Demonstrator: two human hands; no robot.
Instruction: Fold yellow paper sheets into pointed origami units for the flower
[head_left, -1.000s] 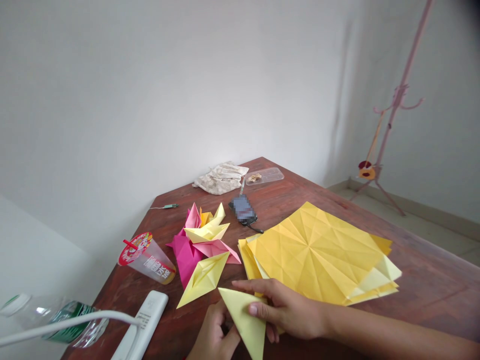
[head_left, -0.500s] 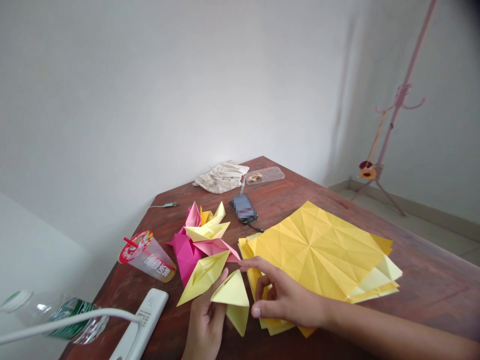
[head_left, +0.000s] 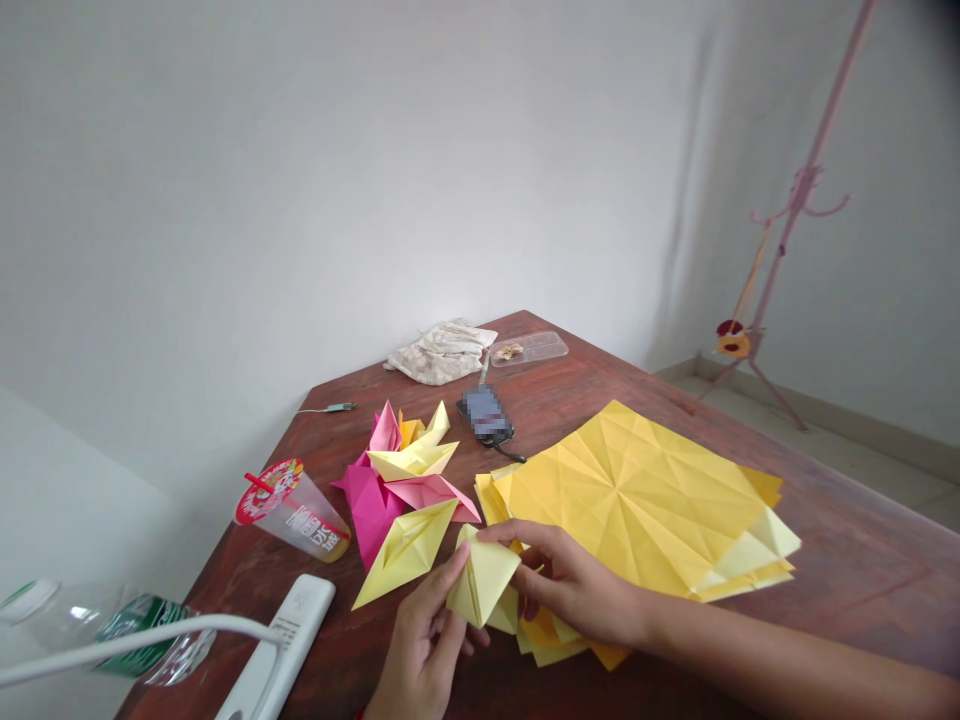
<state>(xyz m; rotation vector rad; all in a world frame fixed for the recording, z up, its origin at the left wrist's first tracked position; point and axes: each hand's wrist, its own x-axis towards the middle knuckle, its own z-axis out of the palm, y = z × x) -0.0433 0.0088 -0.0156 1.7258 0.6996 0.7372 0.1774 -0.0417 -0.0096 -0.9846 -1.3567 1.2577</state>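
Note:
A small pale yellow folded paper (head_left: pixel 484 582) is held between both hands at the table's near side. My left hand (head_left: pixel 429 630) pinches its left edge, thumb and fingers closed on it. From the right, my right hand (head_left: pixel 574 580) grips the opposite side, its fingertips partly hidden behind the paper. Just beyond lies a cluster of folded paper boats: a yellow one (head_left: pixel 409 550) nearest, a pink one (head_left: pixel 439 492), a magenta one (head_left: pixel 371 510) and another yellow one (head_left: pixel 416 460). Under my right forearm spreads a stack of creased yellow paper sheets (head_left: pixel 630 480).
Left on the wooden table (head_left: pixel 247 600) are a plastic cup (head_left: pixel 304 515) with a red straw, a water bottle (head_left: pixel 142 630) and a white power strip (head_left: pixel 281 645) with a cable. Farther back lie a phone (head_left: pixel 486 413), a crumpled cloth (head_left: pixel 441 352) and a clear tray (head_left: pixel 544 346).
The folded yellow paper has been turned, showing a different face with a centre slit. My right hand has moved left and closed on it; before, its fingers were apart beside it.

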